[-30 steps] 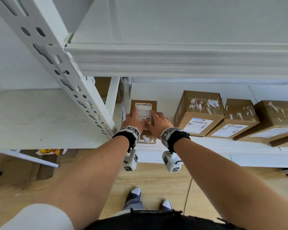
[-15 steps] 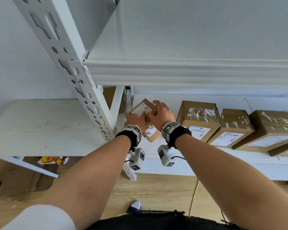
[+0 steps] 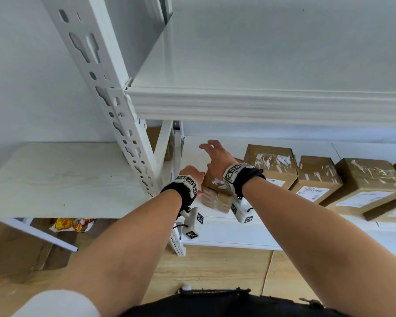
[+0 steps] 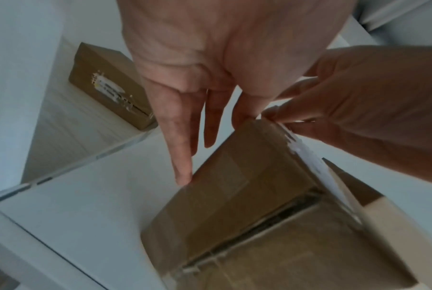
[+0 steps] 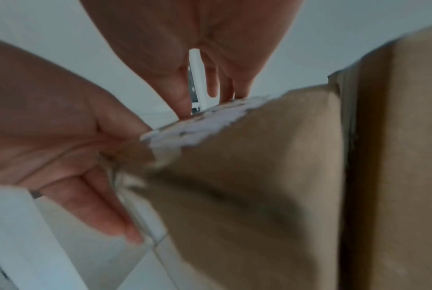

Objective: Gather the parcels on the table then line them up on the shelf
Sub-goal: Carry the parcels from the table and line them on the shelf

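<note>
My left hand (image 3: 191, 176) and right hand (image 3: 216, 160), fingers straight, bracketing the parcel (image 3: 215, 184) at the shelf's (image 3: 226, 234) left front corner.

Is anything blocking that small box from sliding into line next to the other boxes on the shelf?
Nothing visible blocks it. The small parcel already sits on the shelf right beside the nearest box, with the left hand and right hand on it.

yellow packet (image 3: 71, 224) under table | flattened cardboard (image 3: 25, 252) on wooden floor (image 3: 215, 268)
</note>
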Demonstrator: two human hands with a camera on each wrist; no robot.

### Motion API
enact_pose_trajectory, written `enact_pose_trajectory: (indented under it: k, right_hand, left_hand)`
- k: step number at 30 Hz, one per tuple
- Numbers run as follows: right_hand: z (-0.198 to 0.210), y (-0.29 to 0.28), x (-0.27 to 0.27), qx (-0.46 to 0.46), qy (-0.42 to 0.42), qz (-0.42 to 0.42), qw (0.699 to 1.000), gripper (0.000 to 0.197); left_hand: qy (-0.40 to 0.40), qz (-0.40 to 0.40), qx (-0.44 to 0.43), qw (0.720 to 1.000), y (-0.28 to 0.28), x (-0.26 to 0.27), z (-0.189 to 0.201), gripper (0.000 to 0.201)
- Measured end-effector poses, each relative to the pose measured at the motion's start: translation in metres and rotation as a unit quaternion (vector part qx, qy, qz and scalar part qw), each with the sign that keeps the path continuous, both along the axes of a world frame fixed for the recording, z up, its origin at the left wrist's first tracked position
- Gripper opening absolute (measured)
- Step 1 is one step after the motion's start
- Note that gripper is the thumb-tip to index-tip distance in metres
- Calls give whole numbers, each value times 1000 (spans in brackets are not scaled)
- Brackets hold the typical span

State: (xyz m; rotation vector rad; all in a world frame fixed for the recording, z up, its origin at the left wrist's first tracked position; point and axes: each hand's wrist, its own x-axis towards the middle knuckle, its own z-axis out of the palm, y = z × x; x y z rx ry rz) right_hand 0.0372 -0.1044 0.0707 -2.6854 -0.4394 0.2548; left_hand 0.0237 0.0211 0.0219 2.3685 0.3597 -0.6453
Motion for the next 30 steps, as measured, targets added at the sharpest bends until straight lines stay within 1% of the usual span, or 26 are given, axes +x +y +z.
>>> enact_pose_trajectory:
  k: [1, 3, 4, 7, 9, 11, 13, 15, 16, 18, 20, 22, 24, 27, 30]
  right_hand:
    - [-5, 1, -3, 8, -10, -11, 1000, 66]
    - [-9, 0, -9, 22, -47, -34, 998, 62]
    - [-9, -1, -11, 24, -70, -45, 996, 61]
    - [-4, -10, -20, 8, -132, -91, 987, 59]
    - [-4, -18, -29, -21, -144, -119, 982, 62]
    - [-7, -23, -38, -74, -124, -121, 982, 70]
    - [-11, -23, -45, -114, -117, -102, 981, 78]
    - [-14, -21, -48, -110, -117, -83, 984, 88]
    - [-16, -21, -48, -99, -113, -77, 986, 95]
    - [-18, -21, -47, -80, -95, -58, 991, 103]
    - [-19, -21, -44, -75, -81, -24, 994, 99]
    - [-18, -20, -41, -85, -88, -8, 992, 89]
    - [-17, -19, -38, -83, -101, -22, 991, 80]
    - [-16, -17, -36, -80, -94, -42, 991, 72]
    - [-17, -12, -37, -58, -97, -20, 993, 66]
  left_hand:
    - [-31, -19, 12, 999, 2, 0, 5, 41]
    - [-84, -12, 22, 996, 4, 6, 5, 35]
    - [-96, -13, 28, 995, 5, 10, 6, 35]
    - [-137, -12, 5, 991, 7, 17, 17, 41]
    - [-163, -24, -21, 986, 5, 25, 25, 44]
    - [-175, -39, -59, 982, -4, 29, 32, 46]
    - [-174, -77, -72, 979, -15, 31, 33, 48]
    - [-171, -120, -55, 976, -24, 30, 29, 47]
    - [-174, -123, -47, 976, -25, 29, 28, 46]
    - [-190, -97, -42, 976, -20, 27, 25, 38]
    - [-201, -63, -27, 977, -9, 28, 22, 23]
    - [-201, -37, -20, 979, 2, 27, 21, 11]
    - [-200, -12, -36, 979, 7, 25, 20, 12]
    - [-205, 7, -68, 976, 8, 17, 20, 16]
    - [-209, 22, -89, 974, 12, 13, 17, 18]
